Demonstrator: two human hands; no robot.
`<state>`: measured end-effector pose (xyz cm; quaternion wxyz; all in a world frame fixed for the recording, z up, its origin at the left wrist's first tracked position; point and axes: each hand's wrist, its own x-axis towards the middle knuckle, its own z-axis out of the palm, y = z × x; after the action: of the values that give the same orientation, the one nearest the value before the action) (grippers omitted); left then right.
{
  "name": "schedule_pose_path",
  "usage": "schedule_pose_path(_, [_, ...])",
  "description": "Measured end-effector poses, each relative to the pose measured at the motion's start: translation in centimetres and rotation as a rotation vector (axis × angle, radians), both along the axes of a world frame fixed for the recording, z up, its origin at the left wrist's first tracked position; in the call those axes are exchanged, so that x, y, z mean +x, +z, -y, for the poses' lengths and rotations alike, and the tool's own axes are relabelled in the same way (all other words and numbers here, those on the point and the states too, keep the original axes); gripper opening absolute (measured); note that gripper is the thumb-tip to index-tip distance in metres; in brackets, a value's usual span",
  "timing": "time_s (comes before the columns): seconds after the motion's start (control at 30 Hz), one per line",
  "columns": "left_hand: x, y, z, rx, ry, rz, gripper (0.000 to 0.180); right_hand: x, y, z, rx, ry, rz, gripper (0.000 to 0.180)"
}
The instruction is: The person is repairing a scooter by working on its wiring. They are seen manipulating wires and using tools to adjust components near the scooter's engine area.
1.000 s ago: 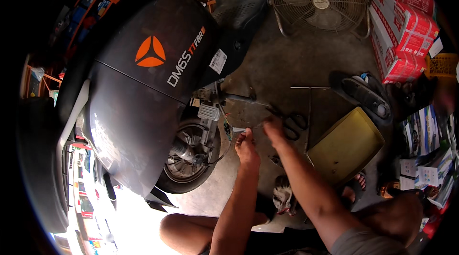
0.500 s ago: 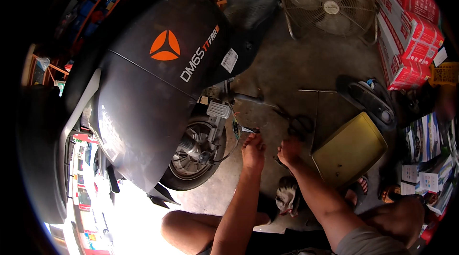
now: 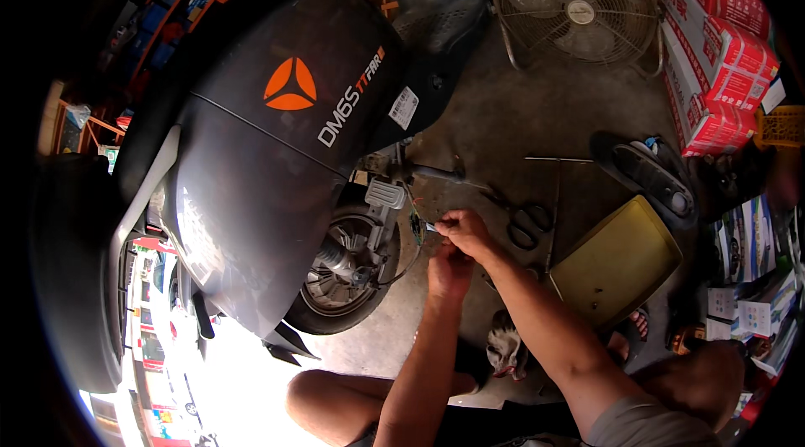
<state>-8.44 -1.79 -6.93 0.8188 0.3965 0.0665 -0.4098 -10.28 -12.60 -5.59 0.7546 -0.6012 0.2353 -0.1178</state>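
Observation:
My left hand (image 3: 450, 271) is closed in front of the dark grey scooter (image 3: 268, 179); whatever lies in its fingers is hidden. Just above it, my right hand (image 3: 467, 233) pinches at the end of a bundle of thin coloured wires (image 3: 417, 225). A small pale-blue piece shows at its fingertips, too small to name. The two hands touch or nearly touch. The wires hang beside the scooter's grey pedal (image 3: 386, 194) and rear wheel (image 3: 340, 279).
Black-handled scissors (image 3: 528, 226) and a T-handle metal rod (image 3: 557, 159) lie right of my hands. Beyond are a yellowish tray (image 3: 619, 261), a black plastic cover (image 3: 650, 179), a floor fan (image 3: 579, 11) and red-and-white boxes (image 3: 721, 61). A cat (image 3: 506, 345) is by my legs.
My right hand has moved left and slightly up, from beside the scissors to the wire ends. My left hand has dropped slightly beneath it. The scissors' handles now show fully.

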Motion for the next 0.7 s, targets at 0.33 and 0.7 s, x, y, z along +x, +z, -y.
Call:
schedule_pose_path(0.33, [-3.2, 2.2, -2.1, 0.302, 0.114, 0.070, 0.012, 0.5, -0.1, 0.1, -0.167, -0.061, 0.034, 0.016])
schedule_pose_path(0.7, [1.8, 7.8, -0.3, 1.103, 0.044, 1.388, 0.023, 0.0, 0.9, 1.4, -0.474, -0.046, 0.076, 0.008])
